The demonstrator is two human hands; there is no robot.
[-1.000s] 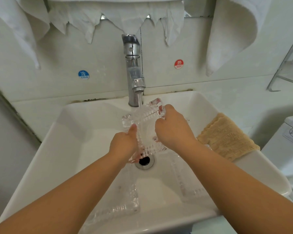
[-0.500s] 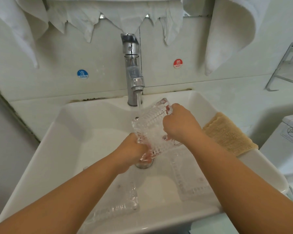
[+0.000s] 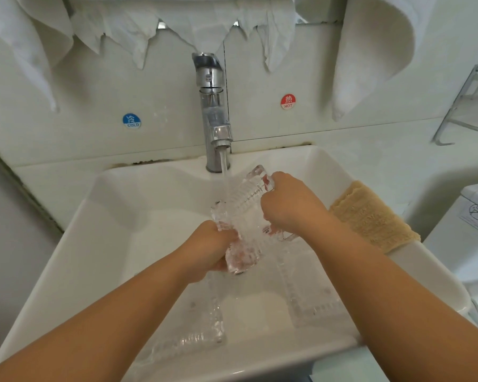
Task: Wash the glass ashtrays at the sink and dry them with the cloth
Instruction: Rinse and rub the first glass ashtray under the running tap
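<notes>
so, nearest to you, 2 more glass ashtrays lie on the floor of the white sink [image 3: 66,271]: the near-left ashtray [image 3: 204,334] sits under your left forearm, and the near-right ashtray [image 3: 312,301] sits beside your right forearm, the 2 of them apart with bare basin between.

just beyond, your left hand [image 3: 207,249] curls around the lower end of the held ashtray [image 3: 243,216], fingers wrapped under the glass. your right hand [image 3: 290,208] grasps its upper right edge, with fingertips tucked behind the rim. the held ashtray is tilted, lifted clear of the basin floor above the drain, which it mostly hides.

the water stream [image 3: 224,172] falls onto the upper part of the glass and breaks over its ribbed surface.

to your right, a tan cloth [image 3: 370,216] is draped over the sink's right rim, well clear of both hands.

further back, the chrome faucet [image 3: 213,111] stands upright at the rear of the sink. on the wall behind it are a blue cold sticker [image 3: 131,121] on the left and a red hot sticker [image 3: 288,101] on the right. white towels [image 3: 370,51] hang above.
</notes>
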